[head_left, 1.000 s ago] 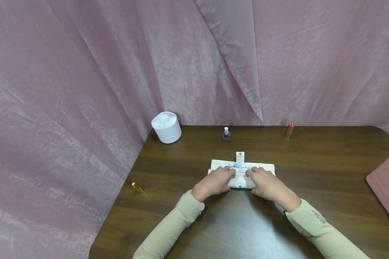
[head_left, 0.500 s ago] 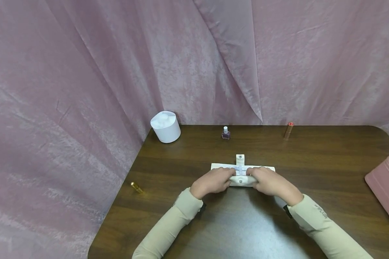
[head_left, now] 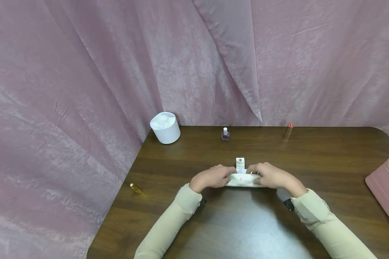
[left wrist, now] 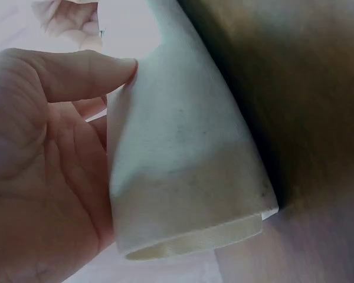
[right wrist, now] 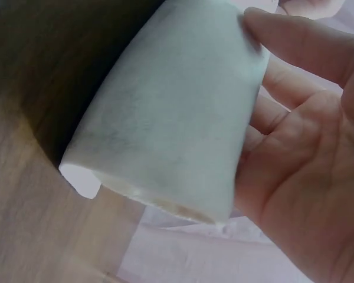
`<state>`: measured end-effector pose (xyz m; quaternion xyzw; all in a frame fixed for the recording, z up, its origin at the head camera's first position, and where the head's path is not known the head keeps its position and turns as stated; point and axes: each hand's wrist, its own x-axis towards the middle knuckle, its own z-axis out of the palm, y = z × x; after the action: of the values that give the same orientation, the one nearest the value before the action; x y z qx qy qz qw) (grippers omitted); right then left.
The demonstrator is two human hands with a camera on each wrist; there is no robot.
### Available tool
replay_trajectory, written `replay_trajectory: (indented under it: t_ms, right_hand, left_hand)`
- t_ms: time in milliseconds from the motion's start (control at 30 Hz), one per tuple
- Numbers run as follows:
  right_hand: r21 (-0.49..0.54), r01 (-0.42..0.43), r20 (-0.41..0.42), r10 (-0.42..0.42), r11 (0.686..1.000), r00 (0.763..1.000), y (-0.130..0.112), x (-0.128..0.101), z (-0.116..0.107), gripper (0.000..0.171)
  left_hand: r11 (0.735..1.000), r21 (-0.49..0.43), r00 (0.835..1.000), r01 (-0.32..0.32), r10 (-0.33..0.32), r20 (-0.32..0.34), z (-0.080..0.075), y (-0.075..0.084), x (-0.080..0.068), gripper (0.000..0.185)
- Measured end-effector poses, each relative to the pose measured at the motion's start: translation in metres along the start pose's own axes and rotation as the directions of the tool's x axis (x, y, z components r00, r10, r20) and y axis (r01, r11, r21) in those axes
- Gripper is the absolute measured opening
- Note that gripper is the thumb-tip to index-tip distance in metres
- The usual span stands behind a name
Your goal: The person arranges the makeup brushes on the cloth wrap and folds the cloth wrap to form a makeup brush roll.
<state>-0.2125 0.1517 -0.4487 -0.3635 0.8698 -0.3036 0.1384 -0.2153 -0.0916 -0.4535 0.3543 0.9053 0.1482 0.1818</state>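
A white roll-up pouch (head_left: 243,181) lies across the middle of the table, folded into a narrow band. From its far side a short strap (head_left: 240,163) with a metal snap points away. My left hand (head_left: 213,177) grips the left part, and its thumb presses the near face of the pouch (left wrist: 183,147) in the left wrist view. On the other side my right hand (head_left: 271,175) holds the roll likewise, thumb on the near face of the pouch (right wrist: 171,106), fingers behind. Both wrist views show the roll's hollow end. Whatever lies inside is hidden.
At the back stand a white tub (head_left: 166,131) with white fluffy contents, a nail polish bottle (head_left: 225,135) and a copper-coloured tube (head_left: 288,132). A gold tube (head_left: 135,188) lies at left. A pink case (head_left: 386,187) stands at the right edge. A pink curtain (head_left: 194,64) hangs behind.
Both hands have rolled the pouch's near edge away from the body. The slim pale tools and inner panel seen earlier are now covered, and the near snap has turned mostly out of sight.
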Motion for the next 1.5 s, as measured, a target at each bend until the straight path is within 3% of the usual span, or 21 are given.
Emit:
replay_trajectory:
  t_ms: [167, 400, 667, 833, 967, 1100, 1267, 1400, 1500]
  right_hand:
    - [0.03, 0.009, -0.018, -0.009, 1.0, 1.0, 0.007, 0.004, -0.004, 0.022]
    - [0.033, 0.017, -0.088, -0.014, 0.999, 0.996, 0.015, 0.008, -0.001, 0.016]
    - [0.009, -0.046, -0.173, 0.047, 0.999, 0.984, 0.018, 0.014, 0.006, 0.015]
    - [-0.01, -0.068, -0.207, 0.064, 0.998, 0.976, 0.017, 0.016, 0.009, 0.015]
    - [-0.028, -0.078, -0.227, 0.07, 0.997, 0.971, 0.013, 0.015, 0.011, 0.017]
    - [-0.128, -0.102, -0.25, 0.067, 0.986, 0.966, -0.002, 0.009, 0.016, 0.029]
    - [-0.26, -0.154, -0.205, 0.102, 0.953, 0.974, -0.027, 0.0, 0.025, 0.044]
    - [-0.262, -0.212, -0.109, 0.189, 0.942, 0.976, -0.036, -0.007, 0.032, 0.056]
    - [-0.269, -0.235, -0.087, 0.22, 0.934, 0.972, -0.034, -0.011, 0.037, 0.062]
  left_hand:
    - [0.999, -0.034, 1.0, 0.025, -0.025, 0.005, -0.004, -0.005, 0.005, 0.025]
    - [0.999, -0.009, 0.998, 0.034, -0.035, -0.047, -0.002, -0.008, 0.013, 0.03]
    - [0.99, 0.077, 0.988, 0.117, -0.108, -0.109, 0.005, -0.008, 0.017, 0.033]
    - [0.963, 0.187, 0.975, 0.192, -0.165, -0.15, 0.008, 0.007, 0.01, 0.037]
    - [0.938, 0.285, 0.98, 0.197, -0.183, -0.074, 0.011, 0.027, 0.0, 0.056]
    - [0.935, 0.286, 0.975, 0.21, -0.223, 0.016, 0.019, 0.039, -0.006, 0.073]
    - [0.929, 0.282, 0.967, 0.239, -0.254, 0.015, 0.025, 0.041, -0.006, 0.077]
    - [0.933, 0.255, 0.963, 0.254, -0.268, 0.021, 0.028, 0.039, -0.005, 0.079]
    - [0.937, 0.232, 0.96, 0.262, -0.278, 0.036, 0.031, 0.036, -0.004, 0.082]
